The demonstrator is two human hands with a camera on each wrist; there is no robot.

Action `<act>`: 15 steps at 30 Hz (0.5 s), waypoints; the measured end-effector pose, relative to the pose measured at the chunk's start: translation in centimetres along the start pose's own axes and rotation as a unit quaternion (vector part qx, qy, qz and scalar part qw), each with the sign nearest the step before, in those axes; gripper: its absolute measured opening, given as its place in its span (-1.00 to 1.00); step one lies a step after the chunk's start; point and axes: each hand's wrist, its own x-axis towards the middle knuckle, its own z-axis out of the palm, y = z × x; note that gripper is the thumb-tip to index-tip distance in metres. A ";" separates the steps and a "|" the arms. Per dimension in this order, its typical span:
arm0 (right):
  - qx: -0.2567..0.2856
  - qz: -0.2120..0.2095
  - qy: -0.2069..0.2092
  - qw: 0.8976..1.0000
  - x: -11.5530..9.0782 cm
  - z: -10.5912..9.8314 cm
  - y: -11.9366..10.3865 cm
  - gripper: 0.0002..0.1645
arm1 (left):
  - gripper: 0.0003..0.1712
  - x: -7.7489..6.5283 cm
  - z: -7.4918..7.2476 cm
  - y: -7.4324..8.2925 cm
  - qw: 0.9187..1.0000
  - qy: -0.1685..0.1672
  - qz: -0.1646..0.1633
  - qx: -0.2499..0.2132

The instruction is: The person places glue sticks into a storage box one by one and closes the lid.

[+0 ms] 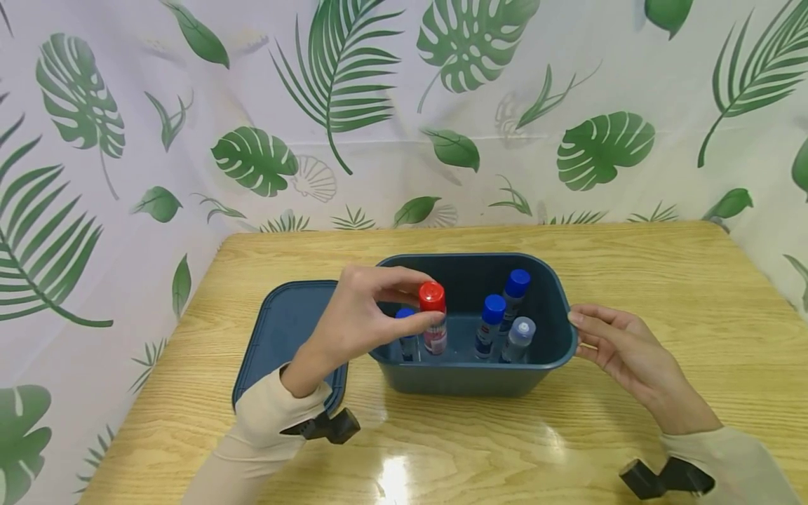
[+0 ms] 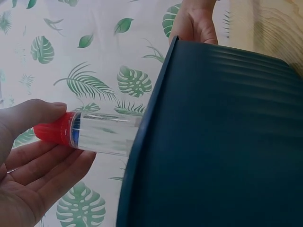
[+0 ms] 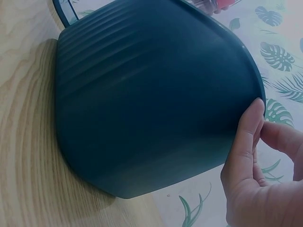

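My left hand (image 1: 356,315) grips a clear bottle with a red cap (image 1: 432,298) by its cap, over the left part of a dark blue plastic bin (image 1: 467,380). In the left wrist view the clear bottle (image 2: 104,135) stands partly above the rim, its lower end hidden by the wall. My right hand (image 1: 631,358) pinches the bin's right rim between thumb and fingers. Inside the bin are a blue-capped bottle (image 1: 494,308) and another blue-capped bottle (image 1: 517,283) at the right. A bottle with a clear cap (image 1: 522,333) stands beside them; one more blue-capped bottle (image 1: 407,345) is at the left.
A dark blue lid (image 1: 284,330) lies on the wooden table (image 1: 492,449) left of the bin, partly under my left arm. Behind the table hangs a white cloth (image 1: 379,182) printed with green leaves. Black wrist cameras sit on both sleeves.
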 end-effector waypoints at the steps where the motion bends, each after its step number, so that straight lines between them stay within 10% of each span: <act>1: 0.000 0.000 0.000 1.000 0.0 0.0 0.0 -0.64 | -0.66 0.0 0.1 -0.1 1.000 -0.002 -0.001 -0.003; 15: 0.000 -0.003 -0.002 1.000 0.0 -0.1 0.1 -0.64 | -0.68 -0.8 1.1 -1.0 0.998 -0.043 -0.040 -0.019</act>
